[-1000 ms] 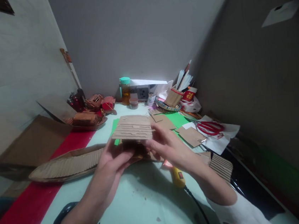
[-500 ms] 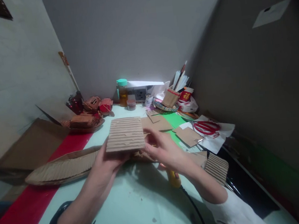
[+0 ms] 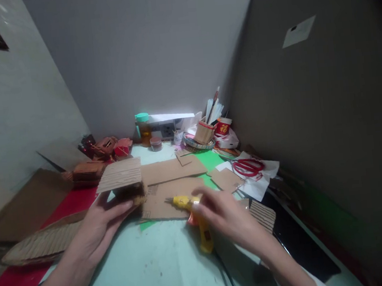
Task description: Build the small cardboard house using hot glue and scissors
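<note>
My left hand is closed on a small cardboard structure with a ridged, corrugated flat top, held above the table. Its underside is in shadow. At the centre lies a yellow hot glue gun, its nozzle pointing left over a cardboard sheet and its cord running toward me. My right hand is at the rear of the gun, fingers curved and apart, thumb against or just over its body. Whether it touches the gun is hard to tell.
A long boat-shaped cardboard piece lies left. Red-handled scissors rest on white paper at right, near a ridged cardboard piece. Along the back stand a jar with a green lid, a brush holder and reddish models.
My right hand has left the cardboard structure and moved down to the glue gun. My left hand has carried the structure to the left. The view has shifted slightly.
</note>
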### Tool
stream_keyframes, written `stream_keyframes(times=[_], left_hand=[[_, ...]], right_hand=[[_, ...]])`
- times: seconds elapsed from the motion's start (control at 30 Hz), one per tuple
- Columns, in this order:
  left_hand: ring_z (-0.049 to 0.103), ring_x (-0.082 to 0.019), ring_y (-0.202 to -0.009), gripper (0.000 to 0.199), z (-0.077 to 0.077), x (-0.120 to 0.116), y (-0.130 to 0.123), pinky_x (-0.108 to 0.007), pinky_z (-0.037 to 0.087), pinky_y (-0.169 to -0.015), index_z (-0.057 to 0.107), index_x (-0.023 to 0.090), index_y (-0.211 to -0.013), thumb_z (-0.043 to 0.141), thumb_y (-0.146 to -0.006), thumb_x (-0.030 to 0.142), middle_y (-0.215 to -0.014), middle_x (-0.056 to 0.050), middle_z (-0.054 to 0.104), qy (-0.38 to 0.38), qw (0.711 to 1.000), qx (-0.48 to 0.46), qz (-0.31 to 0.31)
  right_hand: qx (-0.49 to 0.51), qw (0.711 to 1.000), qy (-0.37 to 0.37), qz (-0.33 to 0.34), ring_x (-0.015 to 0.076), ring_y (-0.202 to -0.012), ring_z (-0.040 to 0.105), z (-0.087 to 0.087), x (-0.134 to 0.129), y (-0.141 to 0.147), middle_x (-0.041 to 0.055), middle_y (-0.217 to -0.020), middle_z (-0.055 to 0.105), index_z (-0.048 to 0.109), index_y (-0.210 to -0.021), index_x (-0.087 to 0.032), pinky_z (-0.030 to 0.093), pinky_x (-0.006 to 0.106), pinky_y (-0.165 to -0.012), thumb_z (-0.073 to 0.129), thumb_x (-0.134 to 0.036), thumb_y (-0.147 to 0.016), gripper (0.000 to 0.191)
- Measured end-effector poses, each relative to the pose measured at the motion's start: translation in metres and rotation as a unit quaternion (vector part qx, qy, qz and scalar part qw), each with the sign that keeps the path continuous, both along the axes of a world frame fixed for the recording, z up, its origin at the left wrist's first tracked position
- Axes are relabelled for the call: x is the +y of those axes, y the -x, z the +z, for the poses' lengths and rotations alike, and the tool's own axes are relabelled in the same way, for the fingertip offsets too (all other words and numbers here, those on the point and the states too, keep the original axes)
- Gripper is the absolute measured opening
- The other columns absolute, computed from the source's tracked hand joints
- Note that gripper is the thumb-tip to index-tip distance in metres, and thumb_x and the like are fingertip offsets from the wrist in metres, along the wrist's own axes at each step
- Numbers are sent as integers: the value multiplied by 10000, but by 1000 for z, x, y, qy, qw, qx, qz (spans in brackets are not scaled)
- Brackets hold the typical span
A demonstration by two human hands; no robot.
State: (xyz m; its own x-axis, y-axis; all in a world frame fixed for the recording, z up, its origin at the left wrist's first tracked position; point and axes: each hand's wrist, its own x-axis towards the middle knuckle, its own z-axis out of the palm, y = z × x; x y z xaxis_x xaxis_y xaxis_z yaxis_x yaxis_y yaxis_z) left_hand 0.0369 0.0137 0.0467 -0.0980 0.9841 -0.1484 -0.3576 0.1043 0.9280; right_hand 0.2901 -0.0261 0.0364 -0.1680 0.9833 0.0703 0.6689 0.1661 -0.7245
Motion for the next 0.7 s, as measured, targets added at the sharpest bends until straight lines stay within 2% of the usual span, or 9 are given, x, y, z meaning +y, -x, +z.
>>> stream_keyframes(times=[0.1,0.2,0.33,0.5,0.7], left_hand=[[734,-216,-1016,471,-5,4,-2,-208,643,-825,708,215,-1043,839,-637,15,-1095,-27,767,-2,999,14,-44],[737,-208,-1011,479,-14,9,-5,-217,631,-870,692,176,-1092,842,-667,15,-1194,-75,749,4,996,36,-77],[741,-198,-1049,586,-23,14,-16,-217,631,-873,624,212,-1217,818,-702,9,-1231,-61,748,0,996,42,-78],[700,-252,-1173,599,-34,21,-25,-216,634,-865,588,191,-1234,849,-708,72,-1336,-104,698,-6,995,55,-82],[614,-301,-1298,873,-51,31,-23,-230,617,-912,480,215,-1435,892,-669,135,-1428,-125,638,-23,994,68,-86]], right_hand=[[-72,997,14,20,244,-767,641,-8,-15,4,64,-888,712,591,-1066,-202,388,301,-648,547,-289,-976,133],[-136,990,19,35,289,-839,668,-16,-22,8,70,-967,724,547,-1157,-222,347,315,-647,567,-231,-955,204],[-212,976,26,38,357,-897,704,-22,-25,12,93,-1043,733,466,-1313,-232,264,335,-615,544,-189,-952,372],[-277,959,56,27,366,-819,738,-20,-26,15,104,-1003,744,463,-1281,-196,133,346,-542,518,-91,-908,392],[-313,947,69,19,373,-845,757,-17,-27,16,116,-989,761,475,-1238,-177,108,356,-517,489,-126,-957,286]])
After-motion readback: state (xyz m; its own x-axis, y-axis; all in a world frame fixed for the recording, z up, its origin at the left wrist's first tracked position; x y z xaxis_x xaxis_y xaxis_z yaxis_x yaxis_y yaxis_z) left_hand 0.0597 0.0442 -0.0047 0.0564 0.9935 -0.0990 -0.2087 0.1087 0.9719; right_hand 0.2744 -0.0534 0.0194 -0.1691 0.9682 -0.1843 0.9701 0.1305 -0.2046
